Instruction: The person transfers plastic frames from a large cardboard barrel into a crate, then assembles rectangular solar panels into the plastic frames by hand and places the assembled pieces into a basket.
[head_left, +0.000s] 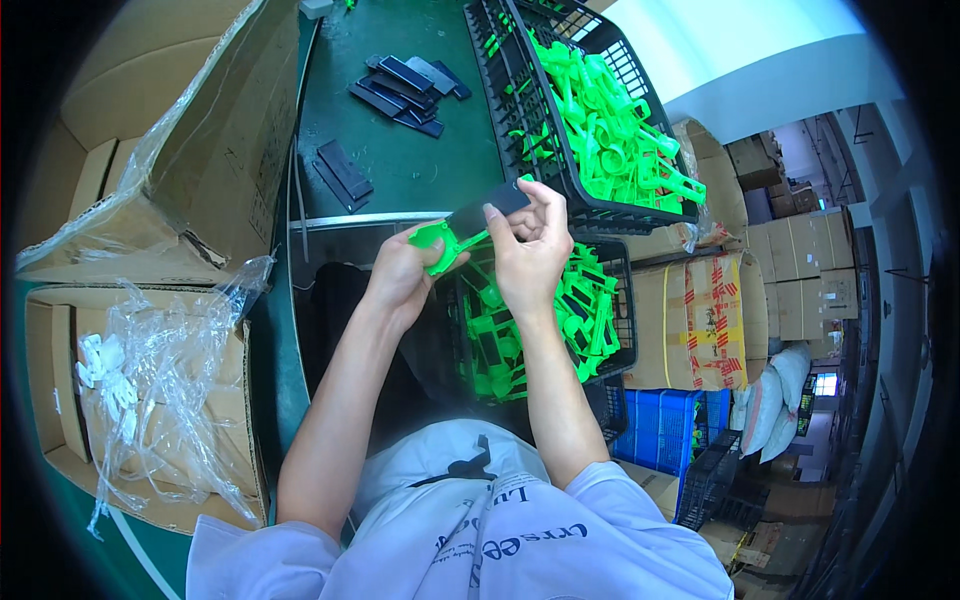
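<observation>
My left hand (398, 278) is closed on a bright green plastic part (434, 247) with a rounded end and a narrow arm pointing right. Between the thumb and fingers of my right hand (530, 258) is a dark flat rectangular panel (478, 211), held against or just over the green part; whether the two are joined I cannot tell. A bit of green shows at the right fingertips. Several similar dark panels (405, 92) lie piled on the green table (430, 165), with a few more dark pieces (343, 174) nearer to me.
A black crate (508, 115) heaped with green plastic parts (610, 130) stands at the far right. Below my hands, another black crate (627, 318) holds green parts with dark panels. Open cardboard boxes (225, 150) stand on the left, one containing crumpled clear plastic (165, 370).
</observation>
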Motion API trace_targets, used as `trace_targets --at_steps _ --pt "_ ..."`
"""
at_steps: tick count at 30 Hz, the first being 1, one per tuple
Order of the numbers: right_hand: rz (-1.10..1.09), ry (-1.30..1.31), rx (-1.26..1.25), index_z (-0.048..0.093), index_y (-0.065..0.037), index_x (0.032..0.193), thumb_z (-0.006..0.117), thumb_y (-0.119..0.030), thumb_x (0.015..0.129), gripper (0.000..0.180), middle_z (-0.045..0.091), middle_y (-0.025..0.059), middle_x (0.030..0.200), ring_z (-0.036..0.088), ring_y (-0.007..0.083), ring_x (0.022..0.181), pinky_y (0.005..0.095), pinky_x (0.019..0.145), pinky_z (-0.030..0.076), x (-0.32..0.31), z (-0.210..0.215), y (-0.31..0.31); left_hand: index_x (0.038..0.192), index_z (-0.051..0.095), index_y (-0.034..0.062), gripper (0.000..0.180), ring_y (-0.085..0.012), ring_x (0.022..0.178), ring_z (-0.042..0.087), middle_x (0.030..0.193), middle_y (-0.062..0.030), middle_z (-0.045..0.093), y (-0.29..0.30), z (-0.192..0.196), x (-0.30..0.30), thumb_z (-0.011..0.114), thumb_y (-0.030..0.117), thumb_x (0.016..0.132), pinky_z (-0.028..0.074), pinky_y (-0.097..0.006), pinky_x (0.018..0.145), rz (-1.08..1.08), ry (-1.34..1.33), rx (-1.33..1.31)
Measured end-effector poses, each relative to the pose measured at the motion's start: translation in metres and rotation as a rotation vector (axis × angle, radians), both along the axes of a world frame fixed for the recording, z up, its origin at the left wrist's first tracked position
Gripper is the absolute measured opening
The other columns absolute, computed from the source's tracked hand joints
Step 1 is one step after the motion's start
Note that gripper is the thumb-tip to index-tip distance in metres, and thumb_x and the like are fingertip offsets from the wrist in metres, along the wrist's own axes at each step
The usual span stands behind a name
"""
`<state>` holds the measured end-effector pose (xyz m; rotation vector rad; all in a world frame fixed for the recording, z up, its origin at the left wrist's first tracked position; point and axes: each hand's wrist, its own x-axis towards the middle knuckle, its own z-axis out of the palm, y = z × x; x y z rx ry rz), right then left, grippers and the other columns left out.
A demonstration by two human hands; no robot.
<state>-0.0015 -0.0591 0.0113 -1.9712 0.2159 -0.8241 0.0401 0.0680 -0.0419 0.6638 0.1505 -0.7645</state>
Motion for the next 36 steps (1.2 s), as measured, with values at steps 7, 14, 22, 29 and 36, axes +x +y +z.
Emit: trace_targets --at_steps 7,14,22,29,36 --pt "-0.096 -0.035 -0.255 0.061 0.004 0.094 0.071 0.000 0.083 0.015 0.068 0.0116 0.076 0.066 0.0101 0.067 0.0245 0.062 0.053 -0.007 0.002 0.003 0.117 0.051 -0.0070 0.023 -0.0285 0.105 0.063 0.111 -0.0149 0.058 0.004 -0.002 -0.001 0.049 -0.002 0.095 0.056 -0.035 0.091 -0.025 0.027 -0.018" --pt "-0.106 -0.027 -0.377 0.058 0.003 0.083 0.070 0.000 0.083 0.012 0.070 0.0180 0.082 0.068 0.0213 0.062 0.0302 0.057 0.054 -0.012 0.019 0.010 0.120 0.055 -0.0063 0.027 -0.0259 0.105 0.063 0.118 -0.0156 0.061 0.008 0.007 -0.002 0.049 0.001 0.095 0.053 -0.037 0.092 -0.040 -0.058 -0.008" --pt "-0.045 -0.159 -0.585 0.061 0.001 0.081 0.072 -0.001 0.082 0.012 0.063 0.0123 0.067 0.061 0.0169 0.054 0.0280 0.050 0.047 -0.008 0.018 0.014 0.122 0.054 -0.0056 0.028 -0.0257 0.107 0.062 0.119 -0.0157 0.061 0.004 0.003 -0.002 0.047 0.003 0.096 0.053 -0.039 0.093 -0.041 -0.113 -0.033" --pt "-0.082 -0.177 -0.583 0.058 0.000 0.080 0.072 0.000 0.082 0.014 0.061 0.0125 0.065 0.059 0.0206 0.053 0.0316 0.049 0.045 -0.009 0.014 0.014 0.121 0.054 -0.0069 0.027 -0.0263 0.104 0.064 0.117 -0.0161 0.062 0.005 0.005 -0.002 0.046 0.002 0.097 0.054 -0.036 0.086 -0.035 -0.080 0.040" --pt "-0.130 -0.168 -0.536 0.057 0.000 0.079 0.072 0.001 0.082 0.015 0.061 0.0139 0.065 0.059 0.0232 0.052 0.0326 0.048 0.044 -0.007 0.015 0.013 0.121 0.055 -0.0064 0.027 -0.0261 0.103 0.064 0.116 -0.0159 0.062 0.007 0.007 -0.001 0.048 0.001 0.096 0.054 -0.034 0.084 -0.035 -0.092 0.036"
